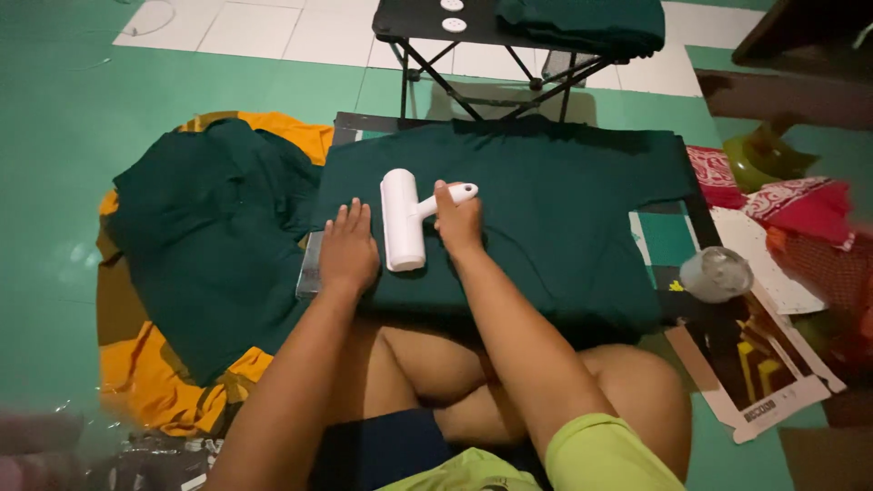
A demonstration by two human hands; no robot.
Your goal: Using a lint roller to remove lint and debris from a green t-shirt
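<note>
A dark green shirt (555, 209) lies spread flat over a low board in front of my crossed legs. A white lint roller (402, 218) rests on its left part, the roll lying lengthwise. My right hand (457, 218) is shut on the roller's handle. My left hand (347, 247) presses flat on the shirt just left of the roller, fingers together and pointing away from me.
A heap of dark green garments (214, 236) lies on yellow cloth (150, 382) to the left. A black folding table (427, 23) with folded green cloth (587, 23) stands beyond. Red cloth (800, 205), a clear round lid (717, 273) and printed cardboard (755, 364) lie at right.
</note>
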